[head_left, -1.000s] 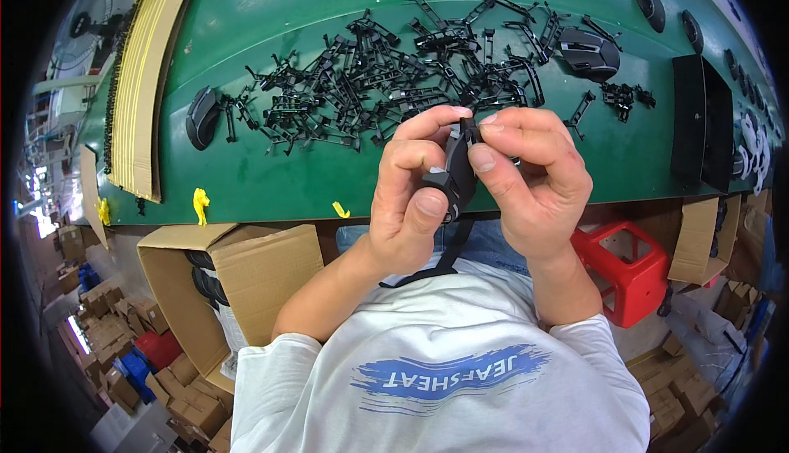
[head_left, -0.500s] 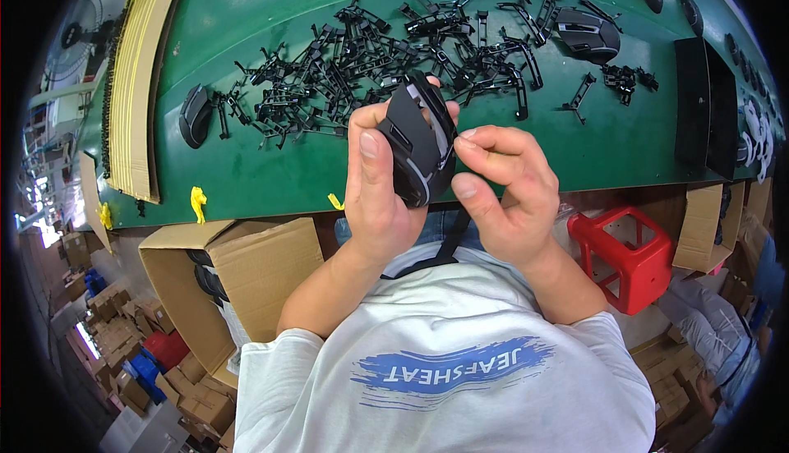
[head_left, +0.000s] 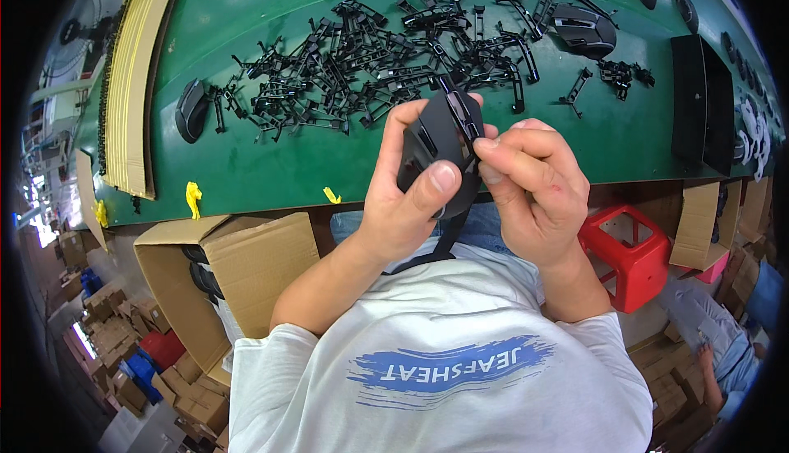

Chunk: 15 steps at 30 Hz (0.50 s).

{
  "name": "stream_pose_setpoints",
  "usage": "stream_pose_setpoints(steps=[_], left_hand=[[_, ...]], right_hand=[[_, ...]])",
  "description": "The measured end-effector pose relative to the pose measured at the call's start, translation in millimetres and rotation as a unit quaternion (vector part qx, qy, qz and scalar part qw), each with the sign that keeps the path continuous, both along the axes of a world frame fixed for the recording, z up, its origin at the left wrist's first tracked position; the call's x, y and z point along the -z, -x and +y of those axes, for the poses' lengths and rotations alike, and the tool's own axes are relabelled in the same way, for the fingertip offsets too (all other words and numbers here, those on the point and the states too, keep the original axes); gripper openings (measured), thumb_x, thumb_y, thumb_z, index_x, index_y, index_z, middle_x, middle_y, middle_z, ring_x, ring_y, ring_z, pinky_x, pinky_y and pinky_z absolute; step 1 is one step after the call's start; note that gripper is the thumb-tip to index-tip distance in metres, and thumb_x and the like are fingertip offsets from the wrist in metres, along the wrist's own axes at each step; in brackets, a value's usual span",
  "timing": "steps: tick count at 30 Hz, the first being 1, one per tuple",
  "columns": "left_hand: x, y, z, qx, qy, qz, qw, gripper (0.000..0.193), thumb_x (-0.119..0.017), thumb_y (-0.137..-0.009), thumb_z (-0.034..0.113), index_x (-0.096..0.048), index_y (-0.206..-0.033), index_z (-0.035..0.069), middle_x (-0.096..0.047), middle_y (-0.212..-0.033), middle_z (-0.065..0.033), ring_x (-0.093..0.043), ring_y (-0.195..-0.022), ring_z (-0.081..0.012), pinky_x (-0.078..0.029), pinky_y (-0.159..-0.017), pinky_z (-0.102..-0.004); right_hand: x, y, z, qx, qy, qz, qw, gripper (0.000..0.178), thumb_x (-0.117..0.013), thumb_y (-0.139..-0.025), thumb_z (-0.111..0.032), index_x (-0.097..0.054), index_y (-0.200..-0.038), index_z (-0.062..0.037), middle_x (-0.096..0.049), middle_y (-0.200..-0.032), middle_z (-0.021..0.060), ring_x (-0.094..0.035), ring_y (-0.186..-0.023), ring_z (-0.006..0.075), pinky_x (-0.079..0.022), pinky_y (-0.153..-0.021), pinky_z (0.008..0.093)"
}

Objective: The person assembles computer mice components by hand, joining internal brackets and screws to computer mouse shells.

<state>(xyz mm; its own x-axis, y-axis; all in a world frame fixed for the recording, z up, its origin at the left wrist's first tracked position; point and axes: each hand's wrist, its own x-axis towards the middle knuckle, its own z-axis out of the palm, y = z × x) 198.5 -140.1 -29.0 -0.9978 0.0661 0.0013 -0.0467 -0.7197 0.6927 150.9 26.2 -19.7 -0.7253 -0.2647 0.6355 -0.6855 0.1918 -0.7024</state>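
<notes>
A black computer mouse (head_left: pixel 441 131) with glossy trim is held up over the near edge of the green table. My left hand (head_left: pixel 400 206) is closed round it, the thumb lying across its lower part and the fingers behind. At the mouse's right edge, my right hand (head_left: pixel 536 186) pinches with thumb and forefinger against the side trim; whether a small loose part is between the fingertips is hidden. Beyond both hands spreads a heap of thin black plastic brackets (head_left: pixel 320 71).
More mice lie on the table, one left (head_left: pixel 191 110) and one at the far right (head_left: pixel 583 31). A black open box (head_left: pixel 701 104) stands on the right. Cardboard with yellow strips (head_left: pixel 136 83) is at the left. Below are a carton (head_left: pixel 259 260) and a red stool (head_left: pixel 637 268).
Both hands have shifted right with the mouse, which is turned more onto its side. My left thumb now lies across it, and my right fingers have closed in on its edge.
</notes>
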Motion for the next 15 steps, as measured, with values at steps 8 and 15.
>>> stream_pose_setpoints(steps=[8,15], left_hand=[[-1.8,-5.1,7.2,-0.034,-0.035,-0.032,0.998,0.063,-0.070,-0.101,0.048,-0.039,-0.141,0.011,-0.047,-0.154,-0.0208,-0.059,-0.133,-0.0326,-0.051,-0.112,-0.0500],[-12.1,-7.1,13.4,-0.014,-0.078,-0.097,0.992,0.067,-0.072,-0.094,0.005,-0.034,-0.148,0.017,-0.046,-0.155,-0.0196,-0.054,-0.140,-0.0355,-0.048,-0.116,-0.0527]], right_hand=[[-2.6,-17.5,3.8,-0.006,-0.054,0.023,0.998,0.040,-0.085,-0.075,0.003,-0.081,-0.112,-0.0115,-0.074,-0.096,0.0037,-0.070,-0.083,0.0206,-0.057,-0.091,0.0420],[-19.4,-24.7,17.3,-0.027,-0.162,-0.045,0.985,0.032,-0.082,-0.083,-0.005,-0.081,-0.115,-0.0111,-0.064,-0.104,0.0052,-0.063,-0.101,0.0237,-0.051,-0.098,0.0400]])
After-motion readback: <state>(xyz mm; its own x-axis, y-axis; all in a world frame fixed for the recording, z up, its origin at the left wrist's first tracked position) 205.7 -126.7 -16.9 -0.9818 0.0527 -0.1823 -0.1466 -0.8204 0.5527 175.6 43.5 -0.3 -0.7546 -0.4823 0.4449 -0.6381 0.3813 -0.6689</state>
